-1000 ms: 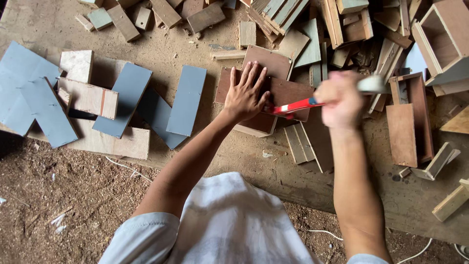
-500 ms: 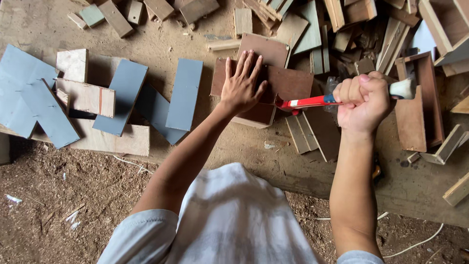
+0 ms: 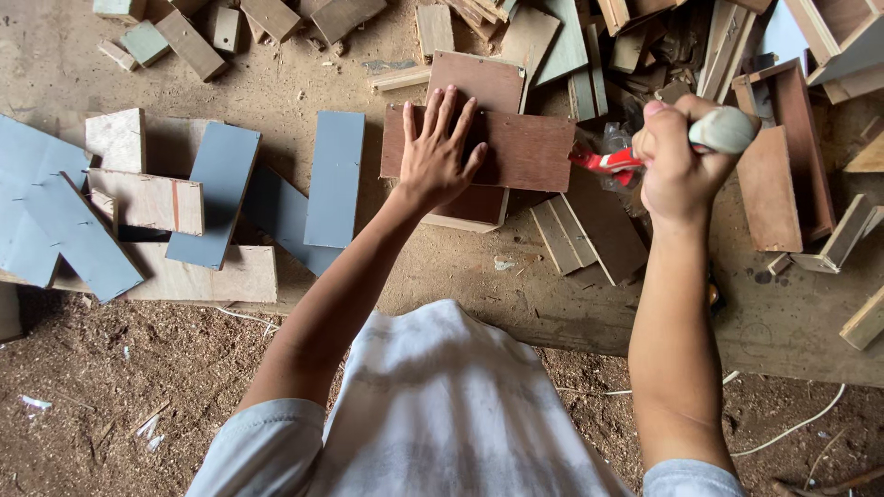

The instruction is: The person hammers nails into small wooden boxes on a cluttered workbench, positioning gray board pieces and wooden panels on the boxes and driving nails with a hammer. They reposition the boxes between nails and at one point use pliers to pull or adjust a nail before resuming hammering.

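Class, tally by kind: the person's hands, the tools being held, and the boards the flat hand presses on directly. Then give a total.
hands: 2 (left hand flat, right hand gripping)
red-handled tool: 1
brown board under the flat hand: 1
Total: 4

you have no labels, signs or screens in front of you. the one thing that may be packaging is a small crumpled clear plastic wrapper [image 3: 615, 140], lying among the wood pieces just left of your right hand [image 3: 677, 156]; it is partly hidden, so its shape is hard to tell.
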Tool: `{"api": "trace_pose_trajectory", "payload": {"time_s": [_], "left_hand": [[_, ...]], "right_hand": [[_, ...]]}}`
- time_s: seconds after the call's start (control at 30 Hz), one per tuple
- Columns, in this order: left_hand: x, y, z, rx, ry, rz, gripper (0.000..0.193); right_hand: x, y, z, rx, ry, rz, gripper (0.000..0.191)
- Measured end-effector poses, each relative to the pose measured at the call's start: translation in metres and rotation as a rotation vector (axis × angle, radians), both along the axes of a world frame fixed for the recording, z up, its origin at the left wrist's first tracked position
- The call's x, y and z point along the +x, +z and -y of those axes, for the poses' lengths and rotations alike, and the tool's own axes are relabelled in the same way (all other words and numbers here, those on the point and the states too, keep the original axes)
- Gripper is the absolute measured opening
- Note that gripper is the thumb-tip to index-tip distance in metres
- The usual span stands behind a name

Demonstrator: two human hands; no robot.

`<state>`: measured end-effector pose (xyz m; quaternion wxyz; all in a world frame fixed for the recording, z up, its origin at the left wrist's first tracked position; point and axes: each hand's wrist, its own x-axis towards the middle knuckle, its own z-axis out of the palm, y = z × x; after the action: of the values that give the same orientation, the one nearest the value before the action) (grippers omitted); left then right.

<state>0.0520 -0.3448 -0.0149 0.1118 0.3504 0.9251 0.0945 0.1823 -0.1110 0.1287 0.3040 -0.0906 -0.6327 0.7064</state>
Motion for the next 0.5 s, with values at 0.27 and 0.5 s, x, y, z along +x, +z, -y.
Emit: {"api": "trace_pose_trajectory", "payload": {"time_s": [0.27, 0.5], "left_hand": [[-0.007, 0.018, 0.039, -0.032, -0.025, 0.017, 0.074], [0.001, 0.017, 0.052, 0.183, 0.115, 0.012, 0.072]], "right_hand": [[-0.011, -0.014, 0.012, 0.225, 0.066, -0.025, 0.038], [-0.04, -0.02, 0.04, 0.352, -0.06, 0.009, 0.028]]}}
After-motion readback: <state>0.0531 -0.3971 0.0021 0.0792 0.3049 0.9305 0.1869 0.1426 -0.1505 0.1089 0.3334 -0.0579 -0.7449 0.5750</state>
